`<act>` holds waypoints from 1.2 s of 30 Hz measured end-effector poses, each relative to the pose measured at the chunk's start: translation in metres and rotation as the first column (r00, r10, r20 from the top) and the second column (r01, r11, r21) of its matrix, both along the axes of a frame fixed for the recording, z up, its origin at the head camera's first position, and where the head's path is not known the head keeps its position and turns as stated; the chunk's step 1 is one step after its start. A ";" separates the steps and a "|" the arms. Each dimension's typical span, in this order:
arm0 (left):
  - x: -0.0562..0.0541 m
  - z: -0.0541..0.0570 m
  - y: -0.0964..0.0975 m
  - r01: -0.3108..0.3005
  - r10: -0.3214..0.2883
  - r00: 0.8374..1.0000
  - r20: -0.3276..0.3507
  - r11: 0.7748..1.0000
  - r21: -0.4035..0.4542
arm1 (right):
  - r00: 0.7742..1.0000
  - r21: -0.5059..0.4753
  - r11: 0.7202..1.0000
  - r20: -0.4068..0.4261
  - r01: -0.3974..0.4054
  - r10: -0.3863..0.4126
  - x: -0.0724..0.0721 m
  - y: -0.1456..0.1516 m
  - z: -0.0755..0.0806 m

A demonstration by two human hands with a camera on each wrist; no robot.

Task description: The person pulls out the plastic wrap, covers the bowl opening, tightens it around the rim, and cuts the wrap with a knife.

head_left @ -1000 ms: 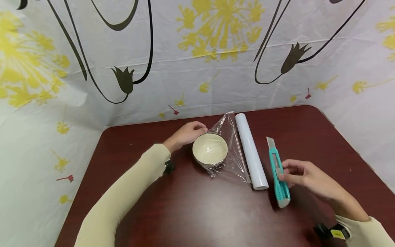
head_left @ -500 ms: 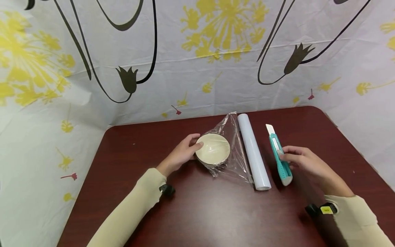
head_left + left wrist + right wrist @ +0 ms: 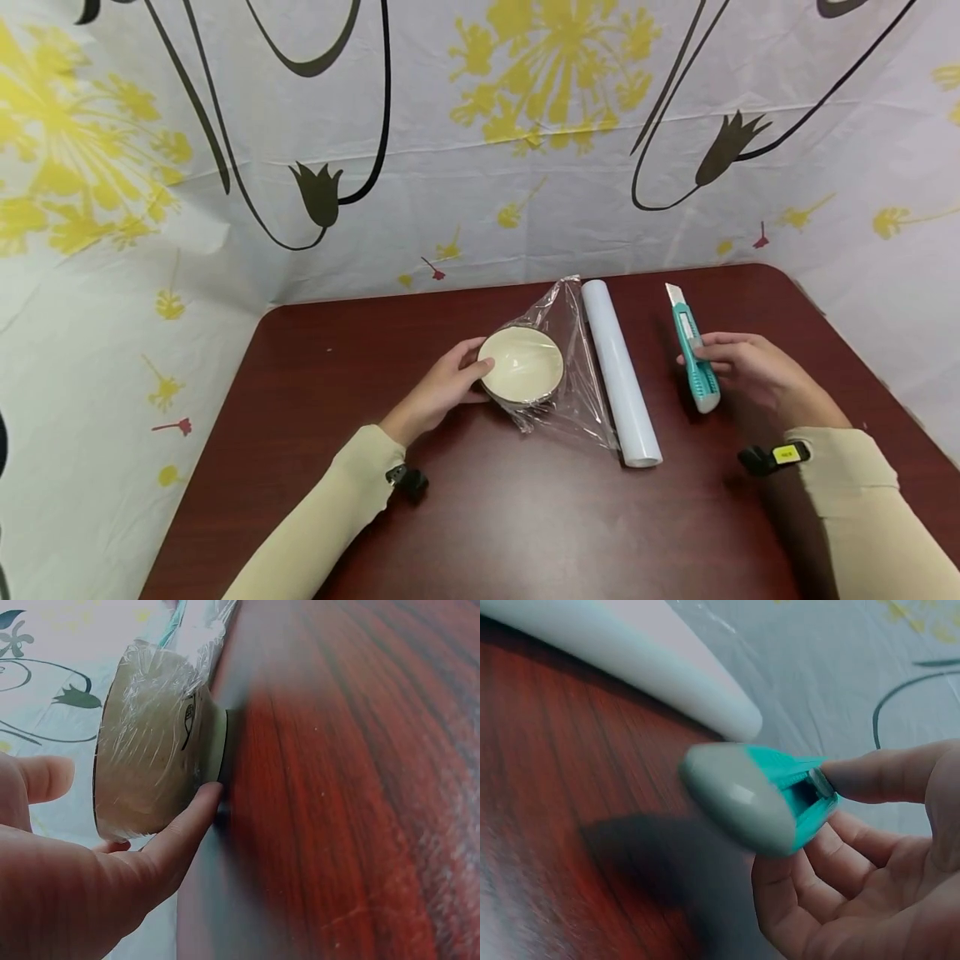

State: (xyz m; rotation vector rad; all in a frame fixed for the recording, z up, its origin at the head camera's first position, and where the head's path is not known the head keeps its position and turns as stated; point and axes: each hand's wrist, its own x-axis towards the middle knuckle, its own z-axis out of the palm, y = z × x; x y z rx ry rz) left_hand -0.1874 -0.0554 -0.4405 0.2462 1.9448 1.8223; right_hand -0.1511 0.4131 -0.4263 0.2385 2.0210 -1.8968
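Your left hand point(image 3: 446, 385) holds the bowl point(image 3: 527, 367) by its left side: thumb over the rim, other fingers round the outside, one reaching down to the base. Bowl stands upright on the worktop point(image 3: 525, 525), left of the roll point(image 3: 621, 379), wrapped in clear film point(image 3: 576, 392) that runs right, up to the roll. Your right hand point(image 3: 757, 371) pinches the teal cutter point(image 3: 696, 358), thumb by the slider point(image 3: 821, 782), to the right of the roll; a shadow below suggests it's off the worktop. Blade point(image 3: 675, 295) is out and points to the far side. Step in hand looks like steadying the bowl while handling the cutter. To do it well: press the bowl down evenly, so the film doesn't drag it sideways, and don't squeeze the rim, since the wrap is probably slippery. Set your left fingers low on the outside, out of any blade path; the thumb over the rim is the exposed one. Firm up the right pinch around the handle, and go easy on the slider, as a nudge could shift the blade. Carry the tip clear of the roll and the loose film; thin wrap likely snags fast.
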 end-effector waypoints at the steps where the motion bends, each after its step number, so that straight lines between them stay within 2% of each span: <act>1: 0.000 0.000 0.000 -0.001 0.001 1.000 0.001 1.000 0.003 | 1.000 -0.005 1.000 0.005 0.001 -0.001 -0.002 0.003 0.000; 5: 0.001 0.000 0.000 -0.010 0.009 1.000 0.008 1.000 0.014 | 0.999 -0.044 0.999 0.027 0.029 -0.027 -0.009 0.014 0.000; 6: 0.002 -0.001 0.000 -0.013 0.013 1.000 0.013 1.000 0.018 | 0.999 -0.028 0.999 0.029 0.032 -0.031 -0.010 0.017 0.000; 13: 0.002 -0.002 -0.002 -0.010 0.010 1.000 0.013 1.000 0.022 | 0.980 -0.073 0.983 0.125 0.167 -0.157 -0.015 0.023 0.007; 22: 0.002 -0.005 -0.002 -0.019 0.018 1.000 0.024 0.999 0.029 | 0.961 -0.085 0.962 0.122 0.259 -0.248 -0.020 0.018 0.012; 30: 0.001 -0.007 -0.001 -0.022 0.021 0.999 0.033 0.999 0.035 | 0.948 -0.022 0.953 0.111 0.304 -0.300 -0.021 0.020 0.011; 36: 0.002 -0.007 0.000 -0.025 0.023 0.999 0.037 0.998 0.059 | 0.953 -0.054 0.957 0.119 0.285 -0.278 -0.019 0.023 0.009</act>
